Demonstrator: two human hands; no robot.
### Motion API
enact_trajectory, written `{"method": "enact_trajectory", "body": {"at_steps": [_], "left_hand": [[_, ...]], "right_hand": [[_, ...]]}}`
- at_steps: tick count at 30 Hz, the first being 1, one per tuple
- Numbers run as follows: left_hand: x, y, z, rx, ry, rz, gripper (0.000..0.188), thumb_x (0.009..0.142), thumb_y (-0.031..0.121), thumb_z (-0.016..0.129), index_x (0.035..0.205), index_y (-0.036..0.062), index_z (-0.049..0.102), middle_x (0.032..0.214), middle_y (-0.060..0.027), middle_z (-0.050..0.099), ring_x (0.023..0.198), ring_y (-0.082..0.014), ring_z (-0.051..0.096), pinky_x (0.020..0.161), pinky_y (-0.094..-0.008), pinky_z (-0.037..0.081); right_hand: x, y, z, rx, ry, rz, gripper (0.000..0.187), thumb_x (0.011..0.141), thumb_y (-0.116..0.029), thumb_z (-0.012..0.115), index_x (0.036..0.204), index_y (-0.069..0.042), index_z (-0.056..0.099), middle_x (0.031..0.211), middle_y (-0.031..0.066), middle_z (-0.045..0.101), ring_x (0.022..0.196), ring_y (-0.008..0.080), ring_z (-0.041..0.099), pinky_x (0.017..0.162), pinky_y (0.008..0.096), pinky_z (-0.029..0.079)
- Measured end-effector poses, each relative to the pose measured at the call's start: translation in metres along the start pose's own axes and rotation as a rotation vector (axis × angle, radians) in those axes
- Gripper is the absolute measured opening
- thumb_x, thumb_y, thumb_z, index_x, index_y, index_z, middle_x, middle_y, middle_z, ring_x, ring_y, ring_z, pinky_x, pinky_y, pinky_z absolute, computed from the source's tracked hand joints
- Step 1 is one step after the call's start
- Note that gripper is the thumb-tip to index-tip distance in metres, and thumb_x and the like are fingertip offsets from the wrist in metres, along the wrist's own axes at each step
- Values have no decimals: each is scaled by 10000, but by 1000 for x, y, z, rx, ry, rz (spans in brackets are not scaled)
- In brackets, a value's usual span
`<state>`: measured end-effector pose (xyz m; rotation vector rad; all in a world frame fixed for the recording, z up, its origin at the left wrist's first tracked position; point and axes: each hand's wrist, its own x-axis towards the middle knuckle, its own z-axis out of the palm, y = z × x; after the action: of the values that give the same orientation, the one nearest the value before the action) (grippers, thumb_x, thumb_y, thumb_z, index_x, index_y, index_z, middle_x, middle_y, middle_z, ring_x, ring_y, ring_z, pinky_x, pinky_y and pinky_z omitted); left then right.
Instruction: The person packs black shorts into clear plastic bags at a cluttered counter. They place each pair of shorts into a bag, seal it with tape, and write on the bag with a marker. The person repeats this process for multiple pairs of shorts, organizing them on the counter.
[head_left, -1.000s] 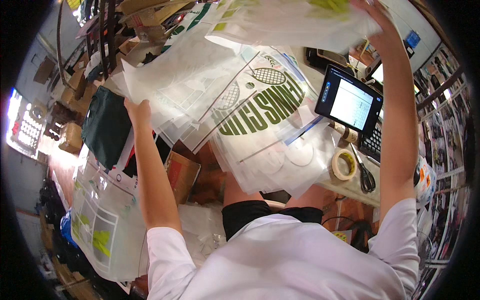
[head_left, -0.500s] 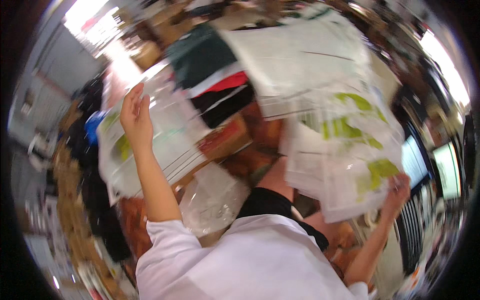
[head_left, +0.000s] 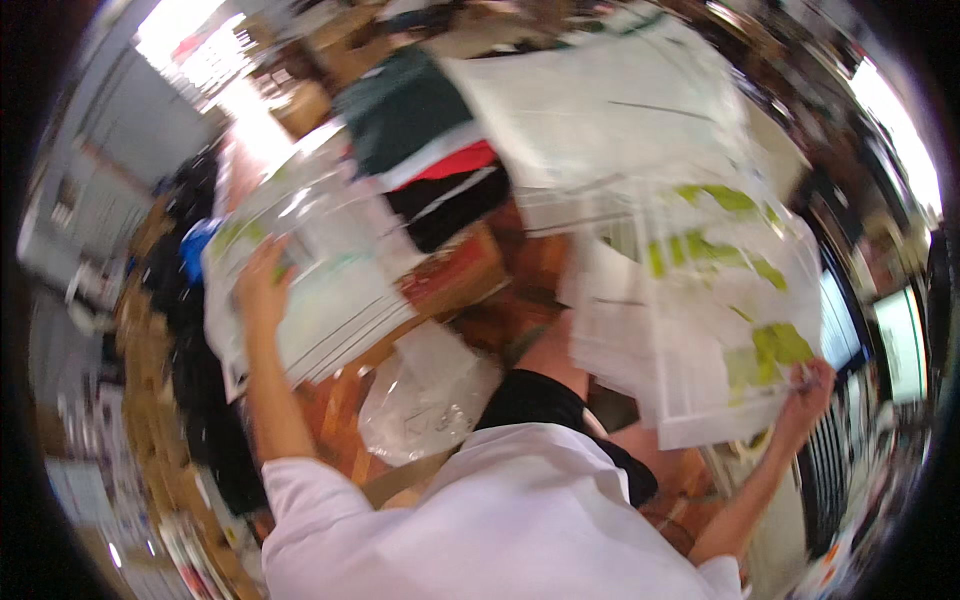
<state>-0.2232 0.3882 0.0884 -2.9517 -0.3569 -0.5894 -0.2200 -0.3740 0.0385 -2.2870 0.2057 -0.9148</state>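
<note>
At the right, my right hand (head_left: 812,388) pinches the near right corner of a clear plastic bag with green print (head_left: 735,300). This bag spreads over other white sheets or bags beside my lap. My left hand (head_left: 263,282) rests on the left pile of clear plastic bags (head_left: 345,315), its thumb apart from the fingers; the fingertips are blurred against the plastic. Between the piles lies folded cloth in dark green, white, red and black (head_left: 410,120). A large whitish plastic bag (head_left: 610,110) lies at the far middle.
A crumpled clear plastic bag (head_left: 425,400) lies left of my lap, beside a cardboard box (head_left: 460,270). Two lit screens (head_left: 897,340) stand at the right edge. Black bags (head_left: 205,370) and stacked brown cartons (head_left: 140,350) line the left side.
My left hand has come down from above the left pile onto its bags. My right hand has shifted slightly right and down, drawing the green-printed bag flatter.
</note>
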Motion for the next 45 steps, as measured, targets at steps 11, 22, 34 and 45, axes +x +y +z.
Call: {"method": "enact_trajectory", "body": {"at_steps": [11, 22, 34, 45], "left_hand": [[12, -11, 19, -4, 143, 159, 354, 900, 176, 607, 1236, 68, 606, 1238, -162, 612, 1165, -325, 567, 993, -388, 421], [91, -37, -24, -276, 267, -41, 368, 1007, 257, 459, 1192, -31, 591, 1132, -210, 646, 1009, -322, 628, 885, -362, 465], [330, 370, -137, -1883, 262, 91, 432, 977, 321, 482, 1303, 37, 493, 1246, -119, 560, 1115, -266, 570, 923, -430, 493], [338, 356, 117, -1934, -3, -727, 392, 982, 308, 433, 1339, 145, 450, 1301, -101, 507, 1116, -311, 553, 803, -567, 508]], "right_hand": [[-37, -43, 4, 284, 47, 196, 175, 862, 78, 621, 962, -25, 521, 906, 28, 540, 855, 96, 536, 752, 223, 451], [-45, -45, 7, 203, 37, 138, 186, 851, 59, 642, 970, -22, 523, 1091, 105, 634, 961, 140, 587, 844, 260, 460], [-60, -52, -12, 119, 98, 112, 156, 860, 59, 612, 965, -17, 524, 1312, 201, 559, 1078, 227, 588, 866, 300, 476], [-103, -51, -59, 207, 131, 214, 126, 857, 97, 551, 928, -1, 515, 1323, 276, 522, 1202, 308, 548, 974, 374, 441]]}}
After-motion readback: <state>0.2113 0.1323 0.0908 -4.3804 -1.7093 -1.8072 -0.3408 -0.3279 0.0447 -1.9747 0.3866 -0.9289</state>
